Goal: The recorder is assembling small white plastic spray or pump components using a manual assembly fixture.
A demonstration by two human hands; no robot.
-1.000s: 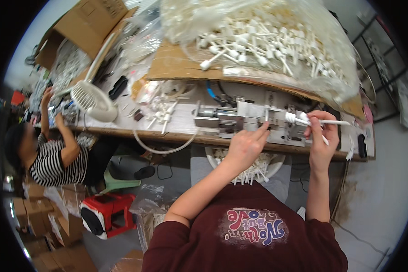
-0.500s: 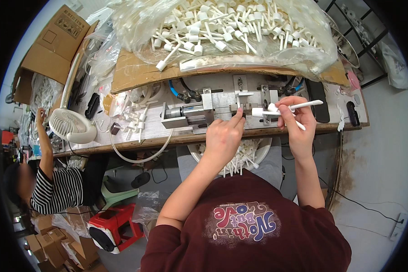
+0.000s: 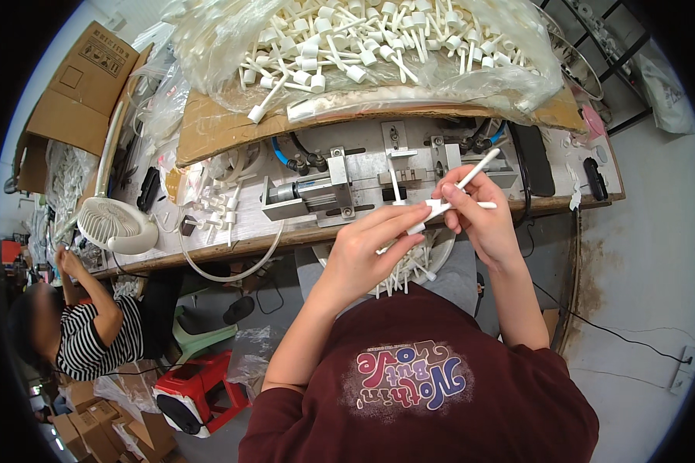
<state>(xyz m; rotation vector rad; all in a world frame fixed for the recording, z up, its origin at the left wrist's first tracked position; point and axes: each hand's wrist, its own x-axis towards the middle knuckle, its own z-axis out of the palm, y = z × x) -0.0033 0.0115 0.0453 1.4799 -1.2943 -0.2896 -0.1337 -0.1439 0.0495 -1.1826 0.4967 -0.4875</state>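
In front of my chest, my right hand (image 3: 475, 212) is closed around two white plastic scoops (image 3: 483, 167), each with a thin handle and a cup-shaped head. My left hand (image 3: 367, 251) reaches across to their heads, pinching one between fingers and thumb. Just beyond the hands is a metal clamping fixture (image 3: 305, 199) with a cylinder, brackets and a centre block. Another white scoop (image 3: 397, 184) lies at the fixture's middle, its handle pointing toward me. Below my hands, on my lap, a white bowl (image 3: 445, 253) holds many scoops, partly hidden by my left hand.
A big plastic-lined heap of scoops (image 3: 355, 46) lies on cardboard (image 3: 224, 127) behind the fixture. Left on the bench are a white fan (image 3: 116, 225), loose scoops (image 3: 225, 212) and a clear hose (image 3: 232, 272). A co-worker in a striped shirt (image 3: 104, 339) sits far left.
My left hand has left the fixture and come to the scoop heads in my right hand. The right hand has moved left, tilting the scoops. The co-worker's hands have come together.
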